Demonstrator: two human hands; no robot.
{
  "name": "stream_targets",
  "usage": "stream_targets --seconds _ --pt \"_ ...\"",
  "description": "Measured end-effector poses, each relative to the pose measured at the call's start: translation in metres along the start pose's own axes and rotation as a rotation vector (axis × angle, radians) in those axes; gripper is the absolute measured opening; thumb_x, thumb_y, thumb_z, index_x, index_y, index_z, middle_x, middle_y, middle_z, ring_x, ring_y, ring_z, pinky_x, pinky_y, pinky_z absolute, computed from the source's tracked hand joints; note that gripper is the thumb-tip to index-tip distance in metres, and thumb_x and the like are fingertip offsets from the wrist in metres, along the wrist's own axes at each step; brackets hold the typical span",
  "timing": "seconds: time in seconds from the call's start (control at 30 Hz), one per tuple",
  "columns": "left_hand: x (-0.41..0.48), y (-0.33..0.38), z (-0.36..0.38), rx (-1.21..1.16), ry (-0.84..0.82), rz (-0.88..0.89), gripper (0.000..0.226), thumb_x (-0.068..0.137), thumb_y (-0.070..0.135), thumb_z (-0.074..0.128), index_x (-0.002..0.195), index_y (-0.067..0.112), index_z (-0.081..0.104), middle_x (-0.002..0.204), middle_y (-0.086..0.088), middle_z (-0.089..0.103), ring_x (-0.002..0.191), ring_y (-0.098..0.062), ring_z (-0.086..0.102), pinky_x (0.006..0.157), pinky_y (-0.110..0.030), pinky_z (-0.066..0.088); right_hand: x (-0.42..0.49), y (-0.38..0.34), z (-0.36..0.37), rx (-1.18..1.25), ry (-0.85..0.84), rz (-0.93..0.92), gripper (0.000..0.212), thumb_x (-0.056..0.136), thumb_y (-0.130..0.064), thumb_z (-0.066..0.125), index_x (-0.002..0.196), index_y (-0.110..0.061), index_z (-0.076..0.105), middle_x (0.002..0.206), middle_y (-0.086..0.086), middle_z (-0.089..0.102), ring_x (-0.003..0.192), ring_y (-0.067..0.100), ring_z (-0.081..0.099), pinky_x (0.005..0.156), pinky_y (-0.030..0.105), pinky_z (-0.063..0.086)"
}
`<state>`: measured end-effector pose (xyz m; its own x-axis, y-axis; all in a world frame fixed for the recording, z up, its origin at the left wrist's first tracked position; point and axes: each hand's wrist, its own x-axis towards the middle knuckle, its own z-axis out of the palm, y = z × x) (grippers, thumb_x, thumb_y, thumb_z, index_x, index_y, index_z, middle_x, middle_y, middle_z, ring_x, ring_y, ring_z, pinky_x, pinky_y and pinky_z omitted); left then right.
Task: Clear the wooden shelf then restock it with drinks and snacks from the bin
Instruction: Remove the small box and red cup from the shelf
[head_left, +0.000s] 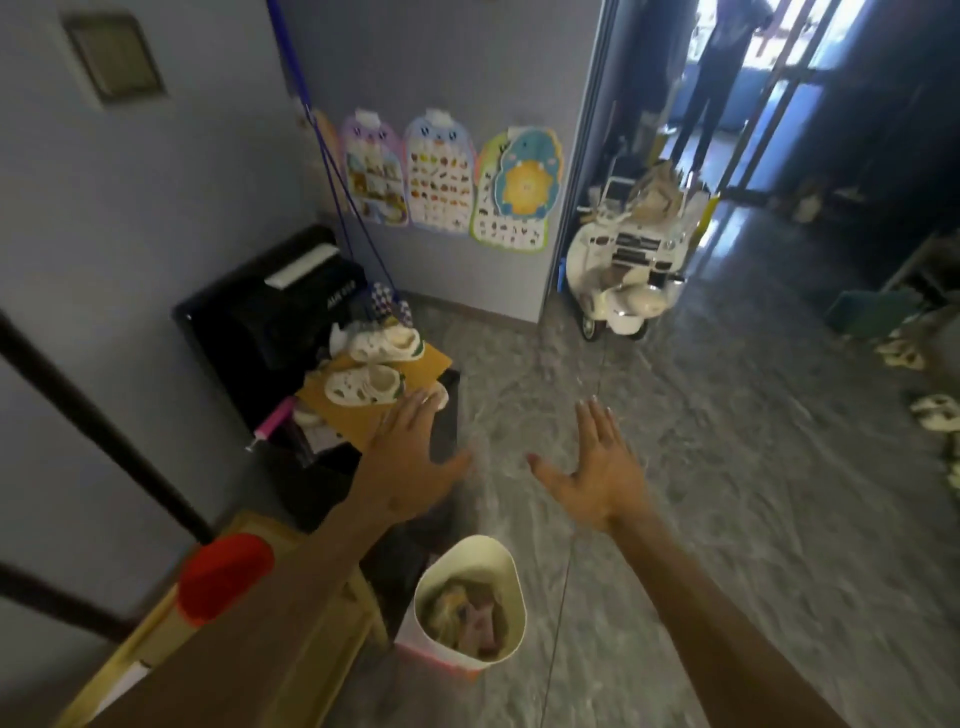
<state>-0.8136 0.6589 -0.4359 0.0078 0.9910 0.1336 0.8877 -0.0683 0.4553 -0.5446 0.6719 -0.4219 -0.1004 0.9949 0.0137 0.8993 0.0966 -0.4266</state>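
Closest in, the wooden shelf (150, 634) sits low on the left, and the left forearm stretches right across it. A red round object (226, 577) rests on it against that forearm; it is too blurred to name.

Just right of the shelf, on the floor, stands the bin (493, 561), upright, mouth open to the ceiling. There are crumpled yellowish and pinkish packets inside, but the labels cannot be read.

The bin lies between the two forearms, nearer the person than either hand and closer to the left arm than the right. Both hands have overshot it, so a grab looks to need a pull back and a reach down, straight into that open top.

The left hand (410, 457) is flat, fingers spread, holding nothing, hovering near a sheet of cardboard (421, 364). The right hand (597, 467) is the same, wide open, thumb out and empty, over bare floor.

My call is that the left hand has the shorter trip to both bin and shelf.

Beyond the fingertips, a pair of small pale shoes (384, 345) sits on that cardboard. Farther off are picture charts (441, 176) on the wall and a white toy car (623, 280) by the doorway.
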Motion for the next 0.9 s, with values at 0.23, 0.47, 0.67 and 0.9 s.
stream_targets --seconds 0.23,0.47,0.67,0.9 --pt "-0.018 0.049 -0.196 0.062 0.171 -0.012 0.104 0.083 0.090 0.034 0.163 0.024 0.031 0.171 0.000 0.028 0.159 -0.021 0.023 0.128 -0.053 0.020 -0.013 -0.109 -0.156 0.014 0.123 -0.218 0.123 0.080 -0.093 0.039 0.170 -0.014 0.012 0.178 0.005 0.011 0.164 0.025 0.007 0.132 0.047 0.017" --pt "-0.086 0.018 -0.254 0.119 0.317 -0.208 0.114 0.077 0.099 0.021 0.161 0.023 0.035 0.167 -0.003 0.036 0.153 -0.024 0.034 0.127 -0.052 0.024 -0.004 -0.182 -0.154 -0.026 -0.002 -0.473 0.117 0.084 -0.090 0.047 0.168 -0.014 0.019 0.174 0.011 0.024 0.159 0.032 0.025 0.127 0.049 0.030" --pt "-0.169 -0.047 -0.270 0.155 0.358 -0.421 0.106 0.083 0.093 0.026 0.161 0.022 0.035 0.167 -0.003 0.036 0.153 -0.023 0.036 0.126 -0.047 0.024 -0.012 -0.257 -0.089 0.062 -0.279 -0.616 0.112 0.087 -0.076 0.068 0.169 -0.021 0.015 0.175 0.007 0.022 0.158 0.031 0.027 0.124 0.049 0.030" --pt "-0.240 -0.116 -0.275 0.154 0.383 -0.683 0.102 0.085 0.089 0.032 0.161 0.022 0.035 0.167 -0.004 0.036 0.154 -0.024 0.034 0.127 -0.049 0.024 -0.032 -0.335 -0.003 -0.020 -0.405 -0.771 0.116 0.086 -0.083 0.060 0.170 -0.021 0.009 0.177 0.002 0.013 0.162 0.026 0.018 0.126 0.049 0.027"
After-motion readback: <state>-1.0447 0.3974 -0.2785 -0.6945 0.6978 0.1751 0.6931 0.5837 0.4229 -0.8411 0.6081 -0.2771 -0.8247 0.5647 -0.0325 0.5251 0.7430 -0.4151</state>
